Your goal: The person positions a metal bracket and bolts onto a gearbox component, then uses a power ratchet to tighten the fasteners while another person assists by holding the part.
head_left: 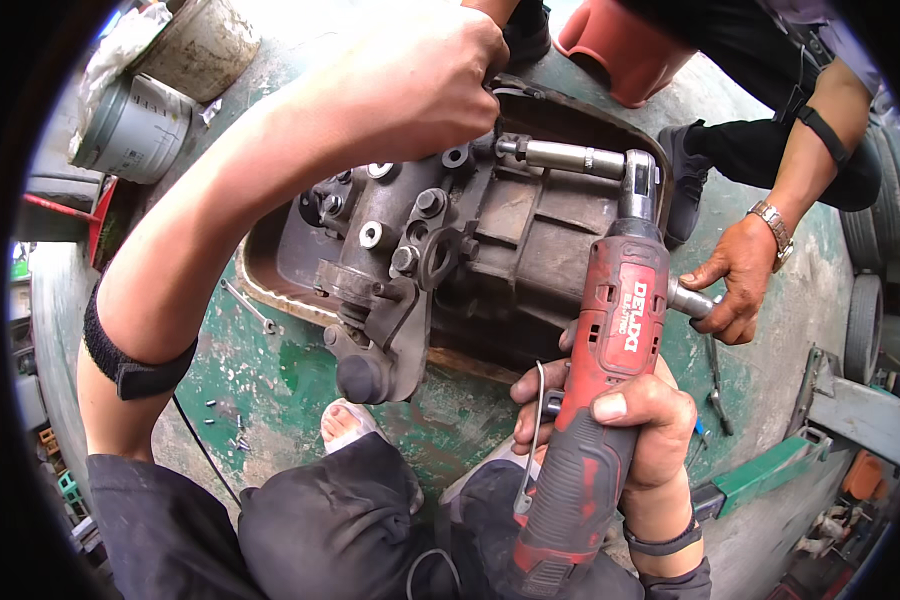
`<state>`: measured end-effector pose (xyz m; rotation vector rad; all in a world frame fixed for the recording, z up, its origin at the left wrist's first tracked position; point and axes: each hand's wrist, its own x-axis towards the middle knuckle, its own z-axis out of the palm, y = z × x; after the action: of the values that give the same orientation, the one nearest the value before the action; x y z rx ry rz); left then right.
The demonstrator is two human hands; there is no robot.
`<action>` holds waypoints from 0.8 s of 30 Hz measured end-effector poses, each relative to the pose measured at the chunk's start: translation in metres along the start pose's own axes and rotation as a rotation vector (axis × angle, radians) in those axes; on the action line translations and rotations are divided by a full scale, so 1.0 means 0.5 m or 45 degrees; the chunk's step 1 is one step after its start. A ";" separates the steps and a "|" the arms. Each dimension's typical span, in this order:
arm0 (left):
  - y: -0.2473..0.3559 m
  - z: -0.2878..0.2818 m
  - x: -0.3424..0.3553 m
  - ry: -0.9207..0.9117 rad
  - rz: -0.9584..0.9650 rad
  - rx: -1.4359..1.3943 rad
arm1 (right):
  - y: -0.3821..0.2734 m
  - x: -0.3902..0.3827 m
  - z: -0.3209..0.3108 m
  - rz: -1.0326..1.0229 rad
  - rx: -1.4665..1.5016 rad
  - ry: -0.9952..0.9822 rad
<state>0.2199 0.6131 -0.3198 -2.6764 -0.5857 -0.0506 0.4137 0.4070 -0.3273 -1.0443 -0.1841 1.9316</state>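
My right hand (650, 425) is wrapped round the grip of a red and black cordless ratchet wrench (615, 320). From its head a silver extension with a socket (575, 158) points left, and the socket's end meets a bolt on the gearbox (500, 240). The gearbox, a dark metal housing with a lever and several bolts, lies in a rust-edged drain pan (260, 285). Above its far side my left hand (450, 80) is closed in a fist; whatever its fingers hold is hidden. A co-worker's hand (740, 290) on the right grips a silver socket-like piece (692, 298).
A co-worker is at the far right beside a red plastic stool (625, 50). Wrenches (250, 305) and small bolts (238, 438) lie on the worn green floor. Buckets (135, 130) stand far left; a green and grey lift arm (770, 470) and tyres (865, 310) are at right.
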 end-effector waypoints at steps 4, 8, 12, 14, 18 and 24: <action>0.010 -0.006 0.015 -0.153 -0.613 -0.664 | 0.011 -0.004 0.015 -0.018 -0.079 0.159; 0.009 -0.006 0.035 -0.147 -0.743 -1.064 | 0.015 0.003 0.019 -0.027 -0.021 0.105; 0.031 0.002 0.041 -0.090 -0.836 -1.001 | 0.020 0.014 0.022 -0.070 -0.158 0.150; 0.040 0.014 0.038 -0.073 -0.902 -0.930 | 0.025 0.022 0.024 -0.132 -0.262 0.186; 0.049 0.033 0.007 0.171 -0.743 -0.891 | 0.033 0.022 0.028 -0.057 -0.089 0.121; 0.052 0.041 0.004 0.344 -0.715 -0.803 | 0.036 0.017 0.026 0.070 0.163 0.097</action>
<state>0.2312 0.6002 -0.3481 -2.8883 -1.3925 -0.8653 0.3907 0.4065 -0.3333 -1.0451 0.0112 1.9220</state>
